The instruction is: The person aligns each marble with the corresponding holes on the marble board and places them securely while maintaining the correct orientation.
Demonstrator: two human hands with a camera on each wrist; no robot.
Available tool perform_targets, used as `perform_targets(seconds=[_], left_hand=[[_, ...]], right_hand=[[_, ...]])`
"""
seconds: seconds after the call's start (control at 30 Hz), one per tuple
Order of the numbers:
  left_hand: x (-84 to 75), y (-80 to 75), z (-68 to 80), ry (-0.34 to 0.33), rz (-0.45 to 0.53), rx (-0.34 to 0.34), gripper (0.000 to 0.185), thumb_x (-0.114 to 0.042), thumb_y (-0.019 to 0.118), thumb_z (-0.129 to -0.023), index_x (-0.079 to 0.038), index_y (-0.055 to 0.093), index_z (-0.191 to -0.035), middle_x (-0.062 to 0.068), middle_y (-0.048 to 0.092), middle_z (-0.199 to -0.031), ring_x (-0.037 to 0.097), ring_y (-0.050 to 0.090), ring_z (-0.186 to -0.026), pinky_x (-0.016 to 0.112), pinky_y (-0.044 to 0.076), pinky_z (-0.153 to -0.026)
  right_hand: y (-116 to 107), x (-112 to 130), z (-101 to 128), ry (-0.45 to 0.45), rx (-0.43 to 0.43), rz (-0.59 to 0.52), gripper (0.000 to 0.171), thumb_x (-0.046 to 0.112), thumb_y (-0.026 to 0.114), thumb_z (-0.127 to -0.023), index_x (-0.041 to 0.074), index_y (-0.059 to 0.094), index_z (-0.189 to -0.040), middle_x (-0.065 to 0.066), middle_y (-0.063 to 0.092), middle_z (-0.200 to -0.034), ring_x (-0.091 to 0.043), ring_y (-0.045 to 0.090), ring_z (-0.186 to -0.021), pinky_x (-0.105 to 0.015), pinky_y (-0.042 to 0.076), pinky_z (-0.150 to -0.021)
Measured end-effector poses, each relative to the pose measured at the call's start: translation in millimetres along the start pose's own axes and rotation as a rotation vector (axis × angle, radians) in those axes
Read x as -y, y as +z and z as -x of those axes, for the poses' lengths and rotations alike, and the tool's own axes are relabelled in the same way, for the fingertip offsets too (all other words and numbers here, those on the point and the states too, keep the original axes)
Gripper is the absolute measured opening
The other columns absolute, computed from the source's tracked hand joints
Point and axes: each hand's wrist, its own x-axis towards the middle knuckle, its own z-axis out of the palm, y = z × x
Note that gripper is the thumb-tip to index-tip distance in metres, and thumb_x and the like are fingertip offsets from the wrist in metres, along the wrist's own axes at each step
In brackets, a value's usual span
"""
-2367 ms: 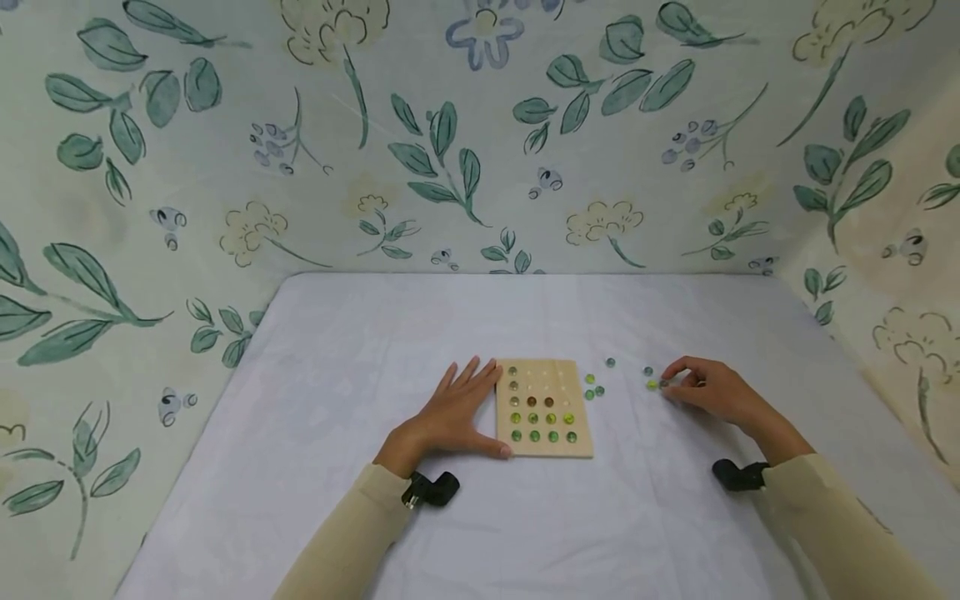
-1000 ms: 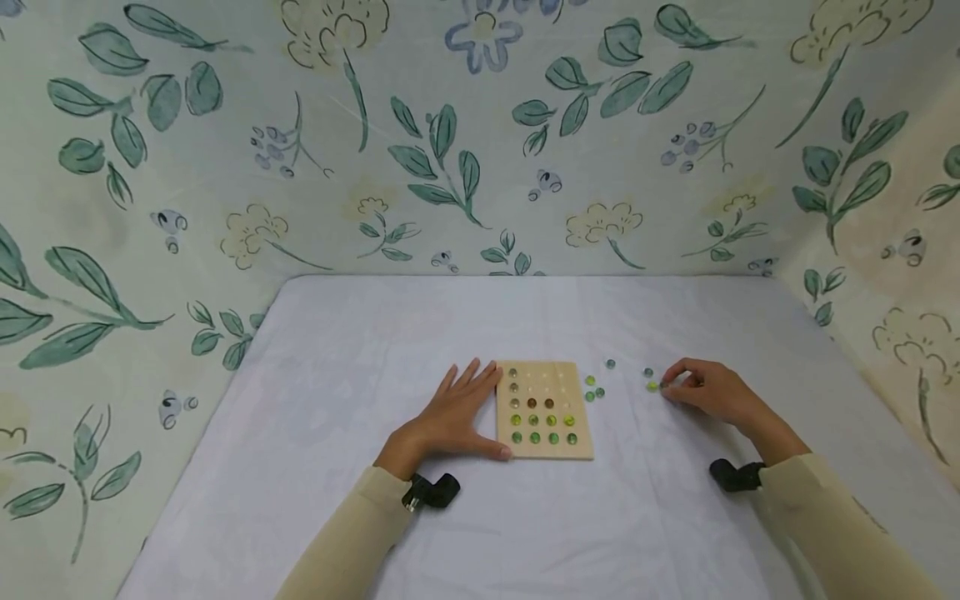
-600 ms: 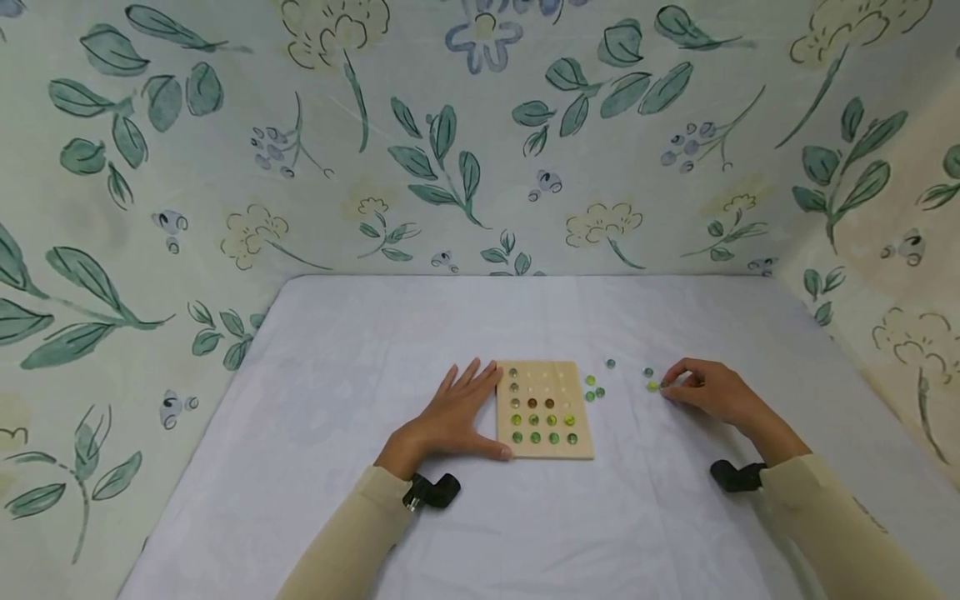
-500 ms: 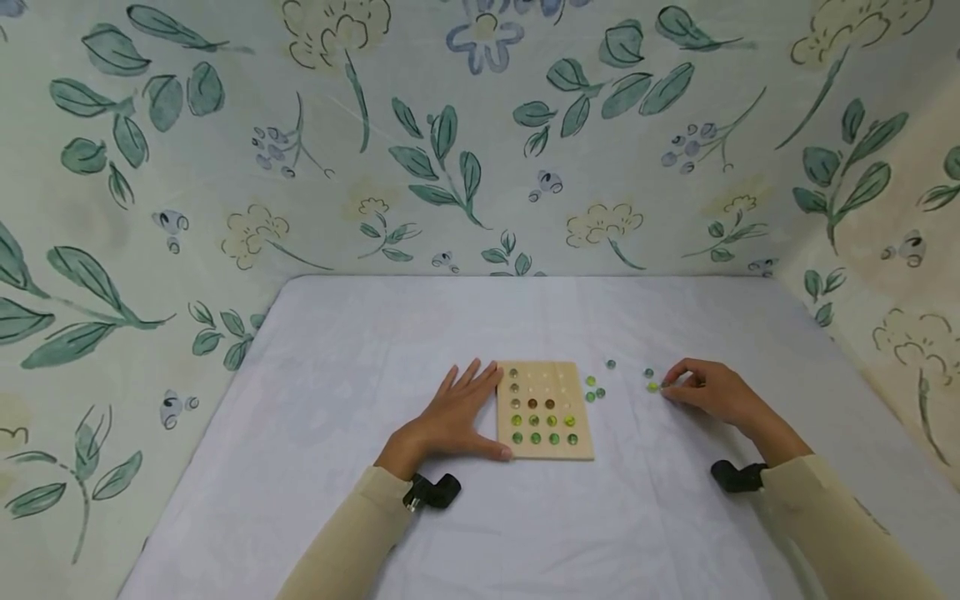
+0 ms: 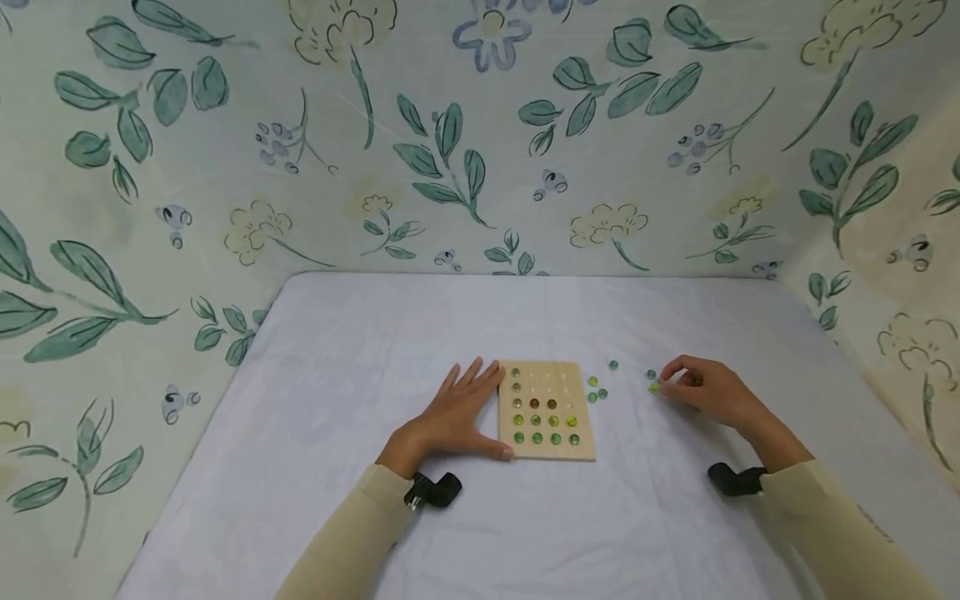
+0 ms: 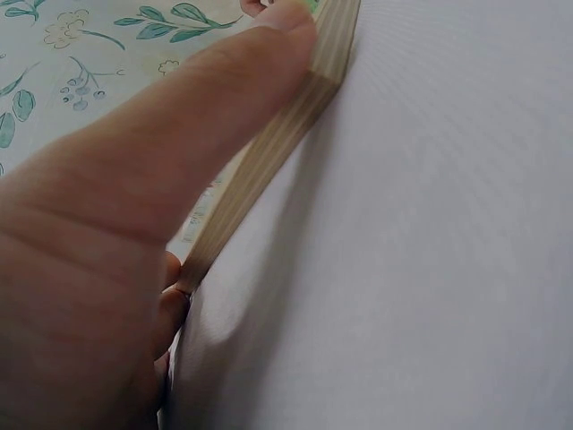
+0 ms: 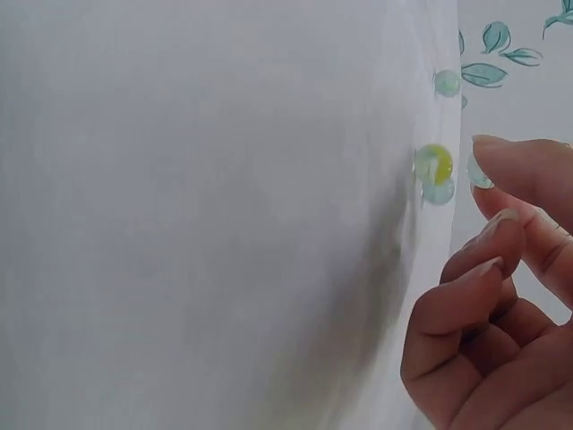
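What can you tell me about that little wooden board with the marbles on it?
The wooden board is a small, pale, roughly square slab lying flat on the white cloth. Its edge in the left wrist view shows thin layers, like plywood. The top has rows of shallow round dimples: green marbles fill the nearest row, yellow-green ones the next, two brown ones above, a few greyish ones run up its left column, and the far dimples look empty. The left hand rests open against its left edge, the thumb along the near corner.
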Motion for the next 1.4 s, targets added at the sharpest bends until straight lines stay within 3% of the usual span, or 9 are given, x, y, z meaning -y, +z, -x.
perform_targets(seconds=[0.6, 1.4], left_hand=[[1.2, -0.3, 0.2, -0.003, 0.008, 0.015, 0.124, -0.080, 0.065, -0.066, -0.017, 0.009, -0.157, -0.001, 0.005, -0.162, 0.020, -0.005, -0.148, 0.045, -0.007, -0.118], [0.9, 1.4, 0.8, -0.003, -0.001, 0.008, 0.124, -0.080, 0.065, -0.066, -0.016, 0.009, -0.157, -0.001, 0.006, -0.162, 0.021, -0.005, -0.148, 0.046, -0.007, -0.118]], right_hand=[[29, 31, -4, -0.043, 0.003, -0.047, 0.017, 0.019, 0.071, -0.087, 0.011, 0.063, -0.100, -0.005, 0.054, -0.073, -0.021, 0.050, -0.066, -0.026, 0.043, -0.052], [51, 57, -3, -0.185, 0.042, -0.102, 0.017, 0.023, 0.074, -0.086, 0.013, 0.065, -0.096, -0.001, 0.056, -0.071, -0.017, 0.049, -0.062, -0.025, 0.042, -0.052]])
